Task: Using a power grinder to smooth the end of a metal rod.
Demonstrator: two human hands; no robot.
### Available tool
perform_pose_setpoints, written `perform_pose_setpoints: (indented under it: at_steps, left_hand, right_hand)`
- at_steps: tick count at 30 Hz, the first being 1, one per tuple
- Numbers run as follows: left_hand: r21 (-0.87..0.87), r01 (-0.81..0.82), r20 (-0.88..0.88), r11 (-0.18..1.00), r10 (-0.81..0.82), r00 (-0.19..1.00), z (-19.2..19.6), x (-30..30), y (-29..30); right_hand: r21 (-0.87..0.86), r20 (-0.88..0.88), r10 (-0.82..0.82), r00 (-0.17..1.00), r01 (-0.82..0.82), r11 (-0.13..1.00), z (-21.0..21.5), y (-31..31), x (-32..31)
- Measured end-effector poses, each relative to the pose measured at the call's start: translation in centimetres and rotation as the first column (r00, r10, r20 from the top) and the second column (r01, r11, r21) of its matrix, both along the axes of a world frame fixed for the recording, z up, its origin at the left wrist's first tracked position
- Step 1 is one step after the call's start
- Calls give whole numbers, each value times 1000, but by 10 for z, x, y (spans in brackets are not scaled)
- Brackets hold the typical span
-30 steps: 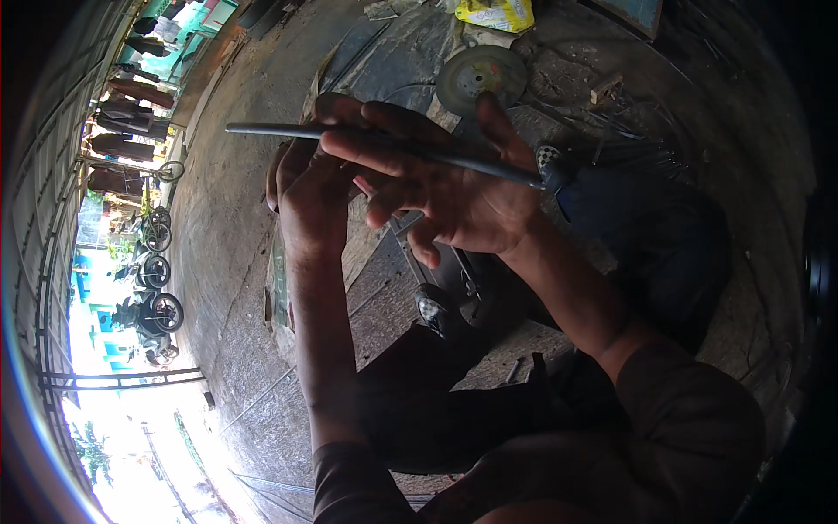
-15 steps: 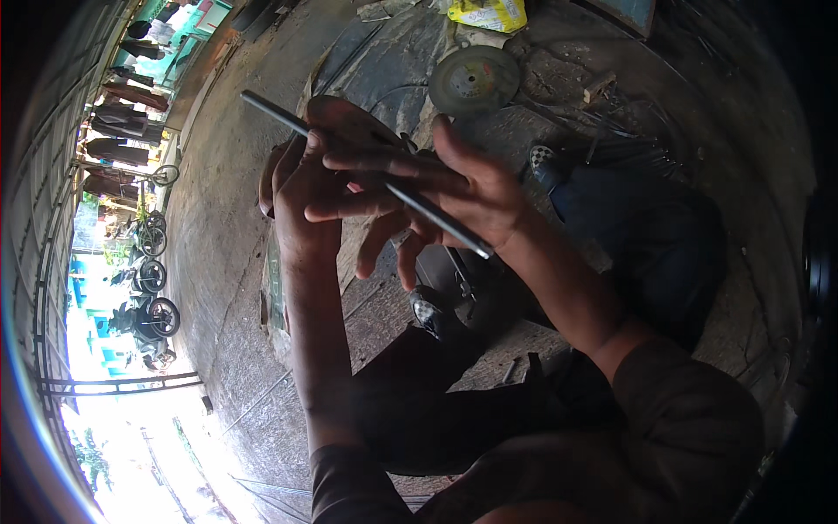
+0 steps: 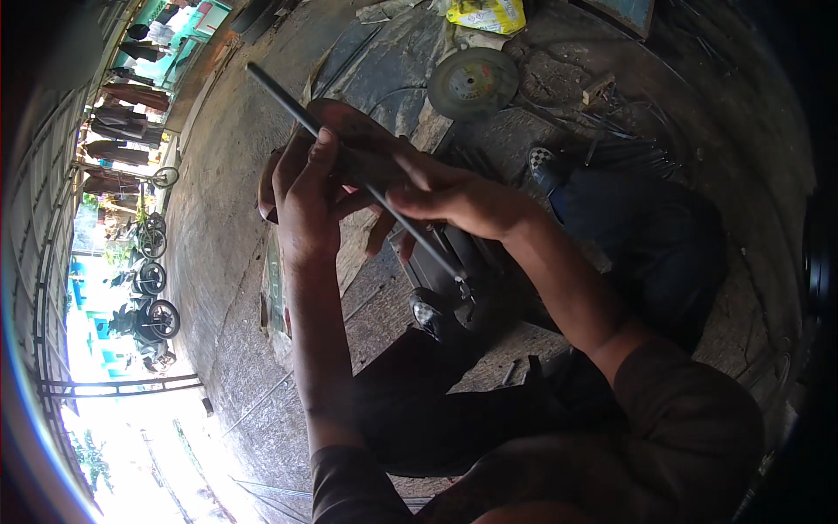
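A thin grey metal rod [image 3: 278,93] runs slantwise from upper left to lower right through both my hands. My left hand [image 3: 305,196] is closed around its upper half, with the thumb lying along it. My right hand [image 3: 454,196] grips the lower half, its thumb on top and its other fingers partly hidden underneath. Just beyond the hands is a dark reddish rounded piece [image 3: 349,120], mostly covered by them; its kind I cannot make out. Past the rod's low end shows a shoe [image 3: 427,313] on the floor.
A round abrasive disc [image 3: 472,82] lies on the concrete floor ahead, near a yellow bag [image 3: 487,14]. Scattered thin rods [image 3: 628,159] and a wood scrap [image 3: 599,88] are at the right, beside a person's dark-clothed leg [image 3: 642,236]. Motorbikes [image 3: 144,319] stand far left.
My right hand has turned and its spread fingers have closed on the rod. The rod has tilted more steeply, its low end moving down and left, its upper end rising. My left hand remains nearly in place.
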State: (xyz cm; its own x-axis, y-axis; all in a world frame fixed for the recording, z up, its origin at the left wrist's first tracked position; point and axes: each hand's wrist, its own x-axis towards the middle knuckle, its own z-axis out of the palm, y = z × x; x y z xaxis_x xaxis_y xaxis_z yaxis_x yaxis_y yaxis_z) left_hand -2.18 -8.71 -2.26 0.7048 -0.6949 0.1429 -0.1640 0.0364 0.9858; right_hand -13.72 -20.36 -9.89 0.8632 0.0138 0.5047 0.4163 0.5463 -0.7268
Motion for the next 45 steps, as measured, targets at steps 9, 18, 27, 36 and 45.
perform_pose_setpoints:
  at_steps: [9, 18, 27, 36, 45]
  left_hand:
    - [200, -47, 511, 979, -63, 857, -6, -4, -8]
    - [471, 22, 661, 882, -369, 654, -2, -7, -66]
    - [134, 337, 850, 932, -282, 445, -59, -72, -144]
    - [562, 306, 627, 769, -637, 449, -129, -62, -155]
    - [816, 255, 395, 519, -823, 408, -172, -83, -202]
  right_hand:
    - [-18, 27, -122, 992, 122, 992, -10, 8, 4]
    - [-16, -373, -496, 784, 529, 848, -5, -8, -9]
    - [-148, -389, -851, 354, 887, 437, -42, -111, -76]
    - [-212, -726, -685, -65, 968, 132, -184, -204, -123]
    - [-149, -901, -434, -27, 957, 248, -293, -240, -149]
